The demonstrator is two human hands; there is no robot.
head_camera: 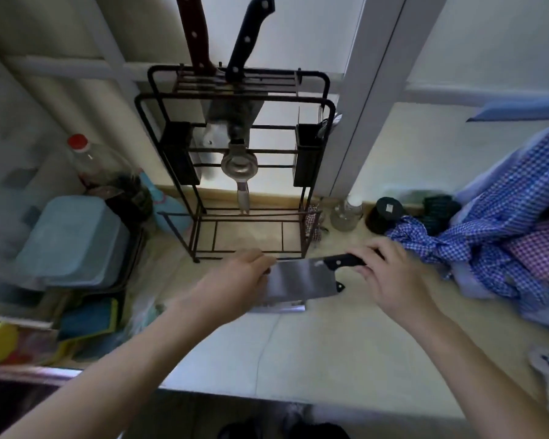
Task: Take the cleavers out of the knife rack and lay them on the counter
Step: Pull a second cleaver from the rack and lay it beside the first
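The right hand (390, 274) is wrapped around the black riveted handle of a cleaver (301, 283), while the fingers of the left hand (235, 280) pinch the far end of its broad, grey steel blade; between them the knife sits flat and low over the pale counter (330, 343), just in front of the rack, and a second blade edge (279, 308) shows right beneath it. Behind stands the black wire knife rack (235, 160), with two more handles poking out of its top slots, one reddish-brown (194, 33) and one black (249, 36), and a metal strainer (239, 164) hanging lower down. Left of the rack sit a blue tub (73, 242) and a red-capped bottle (95, 163); blue checked cloth (504, 236) lies heaped at the right
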